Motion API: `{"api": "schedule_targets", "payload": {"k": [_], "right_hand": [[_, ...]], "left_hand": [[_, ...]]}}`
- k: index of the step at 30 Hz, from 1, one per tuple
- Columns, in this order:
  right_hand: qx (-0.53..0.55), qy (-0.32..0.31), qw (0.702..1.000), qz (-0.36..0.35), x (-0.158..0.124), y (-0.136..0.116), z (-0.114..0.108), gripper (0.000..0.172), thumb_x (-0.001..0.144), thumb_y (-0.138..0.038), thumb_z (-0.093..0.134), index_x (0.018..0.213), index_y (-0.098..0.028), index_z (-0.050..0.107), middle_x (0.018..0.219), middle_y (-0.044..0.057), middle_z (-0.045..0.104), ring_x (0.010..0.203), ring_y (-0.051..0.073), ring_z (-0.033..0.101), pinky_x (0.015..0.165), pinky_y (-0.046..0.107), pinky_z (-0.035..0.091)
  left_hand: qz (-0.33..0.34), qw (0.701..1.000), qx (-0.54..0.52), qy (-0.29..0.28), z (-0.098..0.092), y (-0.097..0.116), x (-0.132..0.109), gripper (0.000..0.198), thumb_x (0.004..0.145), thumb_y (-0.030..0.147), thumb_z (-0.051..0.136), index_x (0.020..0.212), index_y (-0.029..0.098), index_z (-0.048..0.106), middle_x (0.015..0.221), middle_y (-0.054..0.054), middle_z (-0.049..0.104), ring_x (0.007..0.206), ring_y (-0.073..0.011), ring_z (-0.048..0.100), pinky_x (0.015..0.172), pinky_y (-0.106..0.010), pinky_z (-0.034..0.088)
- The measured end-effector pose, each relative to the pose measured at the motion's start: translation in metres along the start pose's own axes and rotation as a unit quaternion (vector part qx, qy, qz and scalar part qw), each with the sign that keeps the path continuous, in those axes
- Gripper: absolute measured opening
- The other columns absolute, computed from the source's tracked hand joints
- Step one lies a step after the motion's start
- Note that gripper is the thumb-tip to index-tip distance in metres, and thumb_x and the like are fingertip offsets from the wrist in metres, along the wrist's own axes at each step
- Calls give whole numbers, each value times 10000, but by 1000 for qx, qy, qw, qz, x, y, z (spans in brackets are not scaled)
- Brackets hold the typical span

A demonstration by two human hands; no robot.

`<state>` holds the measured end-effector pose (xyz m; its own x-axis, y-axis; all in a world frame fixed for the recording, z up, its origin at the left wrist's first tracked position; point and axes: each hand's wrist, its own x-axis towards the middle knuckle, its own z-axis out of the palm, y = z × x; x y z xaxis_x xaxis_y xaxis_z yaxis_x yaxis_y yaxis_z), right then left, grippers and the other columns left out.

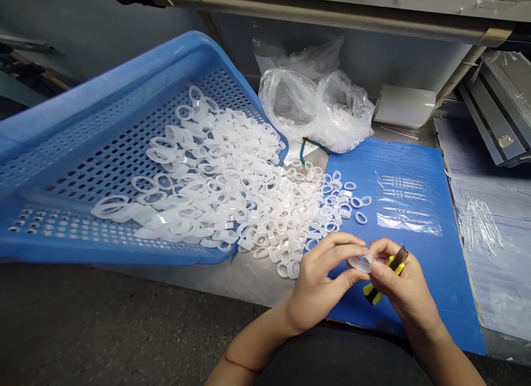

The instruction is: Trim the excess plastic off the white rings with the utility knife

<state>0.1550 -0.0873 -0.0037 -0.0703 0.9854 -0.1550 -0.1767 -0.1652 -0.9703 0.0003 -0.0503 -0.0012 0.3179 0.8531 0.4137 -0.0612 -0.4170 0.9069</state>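
A translucent white plastic ring [359,264] is held up over the blue mat [418,286]. My left hand [317,281] is closed on its left side between fingertips and thumb. At the ring's right side, the thumb and forefinger of my right hand [409,289] pinch it. That same hand also grips a yellow-and-black handled tool [373,293], which lies slantwise through the fingers; its working end cannot be made out. Just beyond my left hand, many similar loose rings [290,209] spill across the metal bench and onto the mat.
A tilted blue perforated basket [124,93] pours rings out at left. Clear plastic bags [315,104] stand behind, near a teal cord [305,148]. A clear packet with slim pointed pieces [404,203] lies on the mat; a pile of similar pieces [483,223] sits to its right.
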Motion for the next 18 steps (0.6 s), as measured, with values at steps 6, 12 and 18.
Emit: {"api": "schedule_targets", "payload": {"k": [6, 12, 18], "right_hand": [[-326, 54, 901, -280, -6, -9, 6, 96, 876, -121, 591, 840, -210, 597, 660, -27, 528, 534, 101, 476, 504, 214, 372], [-435, 33, 847, -304, -6, -8, 3, 115, 924, -169, 526, 1027, -213, 554, 659, -37, 507, 502, 107, 486, 489, 219, 383], [-412, 3, 883, -225, -11, -15, 5, 176, 994, -215, 339, 907, -207, 492, 746, -1, 546, 623, 130, 556, 585, 239, 438]], "left_hand": [[-267, 909, -319, -16, 5, -8, -2, 468, 665, 388, 821, 1064, 184, 687, 893, -66, 701, 824, -167, 669, 774, -245, 542], [-242, 912, -332, 13, 3, -5, 0, 218, 748, 225, 779, 957, 201, 721, 907, -31, 712, 869, -129, 673, 811, -189, 526], [-189, 938, -285, 55, 2, -5, -3, 224, 833, 238, 696, 1057, 248, 702, 1049, -33, 690, 929, -143, 688, 886, -242, 540]]}}
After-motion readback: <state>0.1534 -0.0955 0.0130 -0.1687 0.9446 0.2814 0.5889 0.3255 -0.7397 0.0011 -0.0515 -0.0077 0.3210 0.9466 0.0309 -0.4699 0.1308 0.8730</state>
